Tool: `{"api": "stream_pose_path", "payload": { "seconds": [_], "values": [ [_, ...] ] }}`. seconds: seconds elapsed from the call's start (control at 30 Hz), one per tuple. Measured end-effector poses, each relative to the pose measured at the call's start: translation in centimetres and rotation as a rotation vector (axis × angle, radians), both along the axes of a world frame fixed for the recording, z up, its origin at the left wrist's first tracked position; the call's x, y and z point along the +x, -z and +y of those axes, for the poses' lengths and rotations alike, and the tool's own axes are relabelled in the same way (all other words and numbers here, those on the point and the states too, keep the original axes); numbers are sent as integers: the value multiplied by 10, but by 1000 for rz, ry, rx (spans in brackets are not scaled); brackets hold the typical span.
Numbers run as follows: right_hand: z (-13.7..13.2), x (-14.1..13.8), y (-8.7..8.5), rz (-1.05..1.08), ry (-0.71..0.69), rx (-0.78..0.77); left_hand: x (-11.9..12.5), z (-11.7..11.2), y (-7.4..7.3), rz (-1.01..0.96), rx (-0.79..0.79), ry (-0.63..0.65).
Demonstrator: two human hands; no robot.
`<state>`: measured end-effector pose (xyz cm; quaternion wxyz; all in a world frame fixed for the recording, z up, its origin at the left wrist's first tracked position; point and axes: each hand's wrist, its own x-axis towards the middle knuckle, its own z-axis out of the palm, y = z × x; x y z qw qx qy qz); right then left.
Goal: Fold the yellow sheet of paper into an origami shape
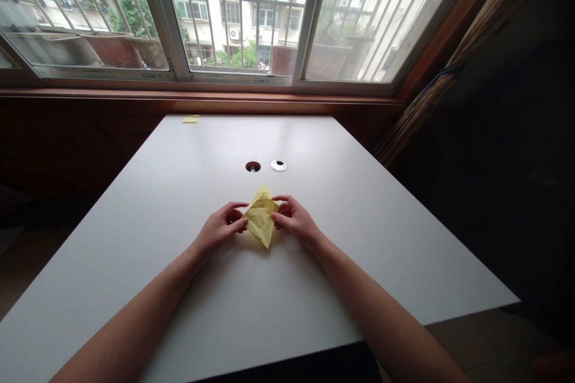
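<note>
A folded piece of yellow paper (261, 219), shaped like a diamond with creases across its middle, is held just over the white table (224, 311). One point faces the window and the other faces me. My left hand (227, 219) pinches its left corner between thumb and fingers. On the opposite corner, my right hand (294, 218) grips with the thumb on top of the paper and the index finger along its upper right edge. The other fingers of both hands curl beneath, partly hidden.
Beyond the paper are a round cable hole (253, 167) and a silver ring-shaped cover (278, 166). Small yellow paper strips (190, 119) lie at the table's far left edge. A barred window (242, 18) rises behind, and a curtain (431, 87) hangs at right.
</note>
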<state>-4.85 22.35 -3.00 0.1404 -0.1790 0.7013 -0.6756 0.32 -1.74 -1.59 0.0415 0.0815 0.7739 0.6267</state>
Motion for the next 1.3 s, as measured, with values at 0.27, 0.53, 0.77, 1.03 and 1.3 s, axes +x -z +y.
{"api": "stream_pose_path", "payload": {
  "seconds": [0.27, 0.53, 0.77, 1.03, 1.3],
  "values": [
    [1, -2, 3, 76, 29, 56, 0, -1, 0, -15, 12, -20],
    [4, -1, 1, 208, 38, 169, 0, 1, 1, 2, 19, -30],
    [1, -1, 5, 197, 30, -82, 0, 1, 7, 43, 64, -69],
    [-3, 1, 5, 162, -48, -200, 4, -3, 0, -28, -24, 141],
    [-1, 7, -4, 141, -75, -171, 1, -1, 0, -71, 127, 46]
  ]
}}
